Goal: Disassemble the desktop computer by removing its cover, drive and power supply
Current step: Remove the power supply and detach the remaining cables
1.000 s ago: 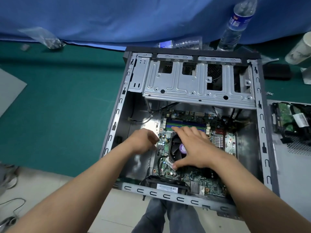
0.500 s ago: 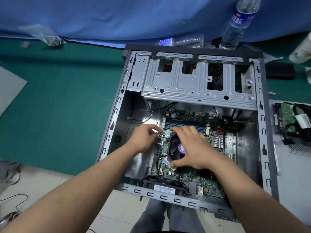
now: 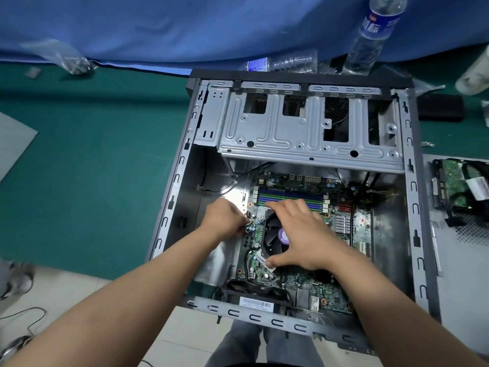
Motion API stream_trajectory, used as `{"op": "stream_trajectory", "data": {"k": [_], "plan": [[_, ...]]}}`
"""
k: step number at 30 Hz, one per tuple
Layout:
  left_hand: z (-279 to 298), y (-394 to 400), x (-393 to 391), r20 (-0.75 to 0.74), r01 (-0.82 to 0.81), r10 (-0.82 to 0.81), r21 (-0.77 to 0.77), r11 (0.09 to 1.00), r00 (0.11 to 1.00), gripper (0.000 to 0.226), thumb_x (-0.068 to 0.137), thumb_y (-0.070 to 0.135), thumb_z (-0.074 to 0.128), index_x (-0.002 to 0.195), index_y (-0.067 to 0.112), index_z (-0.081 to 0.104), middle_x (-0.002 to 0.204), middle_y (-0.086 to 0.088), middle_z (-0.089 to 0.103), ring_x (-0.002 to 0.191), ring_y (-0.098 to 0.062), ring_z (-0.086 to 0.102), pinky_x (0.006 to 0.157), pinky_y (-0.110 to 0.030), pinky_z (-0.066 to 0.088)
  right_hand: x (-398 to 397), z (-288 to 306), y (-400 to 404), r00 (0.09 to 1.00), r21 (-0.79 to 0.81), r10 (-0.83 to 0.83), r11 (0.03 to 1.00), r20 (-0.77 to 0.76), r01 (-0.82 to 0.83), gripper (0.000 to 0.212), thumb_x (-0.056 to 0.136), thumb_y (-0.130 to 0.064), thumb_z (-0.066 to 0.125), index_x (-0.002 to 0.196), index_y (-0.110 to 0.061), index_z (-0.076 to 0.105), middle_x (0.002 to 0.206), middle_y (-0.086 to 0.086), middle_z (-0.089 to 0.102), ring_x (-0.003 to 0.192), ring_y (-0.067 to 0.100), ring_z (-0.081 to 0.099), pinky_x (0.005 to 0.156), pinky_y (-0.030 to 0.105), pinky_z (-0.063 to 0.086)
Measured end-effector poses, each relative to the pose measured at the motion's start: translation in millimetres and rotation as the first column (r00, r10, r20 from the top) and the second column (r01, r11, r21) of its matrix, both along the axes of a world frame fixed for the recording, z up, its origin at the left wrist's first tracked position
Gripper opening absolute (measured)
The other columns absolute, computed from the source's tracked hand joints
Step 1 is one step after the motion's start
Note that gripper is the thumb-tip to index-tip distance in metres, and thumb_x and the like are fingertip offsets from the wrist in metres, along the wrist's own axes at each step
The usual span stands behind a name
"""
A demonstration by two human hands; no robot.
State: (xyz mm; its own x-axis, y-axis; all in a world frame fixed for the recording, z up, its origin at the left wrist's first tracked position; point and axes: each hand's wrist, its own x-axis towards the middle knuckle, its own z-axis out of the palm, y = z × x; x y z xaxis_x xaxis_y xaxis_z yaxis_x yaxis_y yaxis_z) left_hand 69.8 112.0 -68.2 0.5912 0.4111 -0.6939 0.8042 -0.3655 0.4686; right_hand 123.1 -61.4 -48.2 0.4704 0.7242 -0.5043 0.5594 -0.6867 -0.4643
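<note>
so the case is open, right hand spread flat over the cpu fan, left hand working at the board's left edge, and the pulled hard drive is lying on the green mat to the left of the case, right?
One detail is off. The head view shows the hard drive lying to the right of the case, on a grey metal panel, not on the green mat at left. The rest holds: right hand spread over the CPU fan, left hand at the board's left edge.

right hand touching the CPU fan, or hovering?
Touching. In the head view, the right hand lies spread over the CPU fan, its thumb tip pressed against the fan's near edge and its fingers reaching across the far edge, with no gap visible.
</note>
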Motion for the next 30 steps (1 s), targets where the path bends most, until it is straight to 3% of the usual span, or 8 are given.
{"op": "stream_trajectory", "data": {"k": [3,7,12,15,18,24,30], "plan": [[-0.9,-0.7,-1.2,0.043,0.062,-0.063,0.045,0.997,0.997,0.017,0.086,0.016,0.069,0.071,0.008,0.067,0.073,-0.009,0.065,0.070,-0.018,0.060,0.074,-0.029,0.053,0.3,-0.2,-0.4,1.000,0.002,0.001,1.000,0.001,-0.001,0.115,0.064,-0.063,0.072,0.149,-0.030,0.003,0.147,-0.009,0.018,0.136,0.015,0.012,0.112,0.039,0.018],[0.9,0.0,-3.7,0.063,0.176,-0.187,0.144,0.974,0.980,0.020,0.093,0.023,0.060,0.086,0.008,0.070,0.084,-0.007,0.066,0.080,-0.017,0.057,0.066,-0.019,0.036,0.0,-0.6,-0.3,1.000,0.005,0.005,1.000,0.005,-0.005,0.115,0.064,-0.064,0.072,0.149,-0.029,0.003,0.147,-0.010,0.018,0.136,0.015,0.013,0.112,0.039,0.019],[5.4,-5.9,0.9,0.080,0.248,-0.277,0.265,0.932,0.957,0.019,0.089,0.006,0.055,0.091,0.004,0.074,0.098,-0.016,0.071,0.094,-0.030,0.064,0.081,-0.030,0.049,0.3,-1.7,-0.6,1.000,0.007,0.007,1.000,0.011,-0.008,0.114,0.064,-0.065,0.071,0.148,-0.029,0.003,0.146,-0.010,0.017,0.136,0.016,0.012,0.112,0.039,0.018],[7.2,-8.1,0.1,0.065,0.334,-0.371,0.312,0.889,0.926,0.020,0.087,0.004,0.049,0.074,0.001,0.064,0.081,-0.019,0.065,0.086,-0.039,0.062,0.073,-0.037,0.050,-0.1,-2.1,-0.9,1.000,0.009,0.008,1.000,0.007,-0.008,0.115,0.063,-0.065,0.071,0.148,-0.029,0.003,0.146,-0.009,0.017,0.136,0.015,0.012,0.113,0.040,0.018],[8.4,-9.1,-1.9,0.035,0.393,-0.428,0.332,0.858,0.903,0.022,0.091,0.010,0.049,0.079,0.003,0.065,0.080,-0.019,0.064,0.080,-0.037,0.059,0.070,-0.038,0.047,-0.1,-2.6,-1.2,1.000,0.011,0.007,1.000,0.010,-0.007,0.114,0.063,-0.065,0.071,0.148,-0.029,0.003,0.146,-0.009,0.018,0.136,0.016,0.013,0.113,0.041,0.018],[8.9,-6.8,1.3,0.053,0.337,-0.371,0.318,0.886,0.927,0.026,0.090,0.009,0.053,0.063,0.009,0.054,0.071,-0.020,0.059,0.078,-0.039,0.058,0.065,-0.031,0.037,0.3,-3.4,-1.2,1.000,0.018,0.007,1.000,0.013,-0.007,0.114,0.063,-0.065,0.071,0.148,-0.029,0.004,0.146,-0.009,0.018,0.135,0.016,0.013,0.112,0.040,0.018],[6.2,-5.5,-2.0,0.057,0.372,-0.410,0.323,0.870,0.910,0.021,0.089,0.010,0.053,0.080,0.002,0.069,0.077,-0.020,0.065,0.076,-0.035,0.059,0.063,-0.029,0.038,-0.3,-3.9,-1.5,1.000,0.015,0.006,1.000,0.013,-0.006,0.114,0.063,-0.065,0.071,0.148,-0.029,0.004,0.146,-0.008,0.018,0.135,0.016,0.013,0.111,0.040,0.019]]}}
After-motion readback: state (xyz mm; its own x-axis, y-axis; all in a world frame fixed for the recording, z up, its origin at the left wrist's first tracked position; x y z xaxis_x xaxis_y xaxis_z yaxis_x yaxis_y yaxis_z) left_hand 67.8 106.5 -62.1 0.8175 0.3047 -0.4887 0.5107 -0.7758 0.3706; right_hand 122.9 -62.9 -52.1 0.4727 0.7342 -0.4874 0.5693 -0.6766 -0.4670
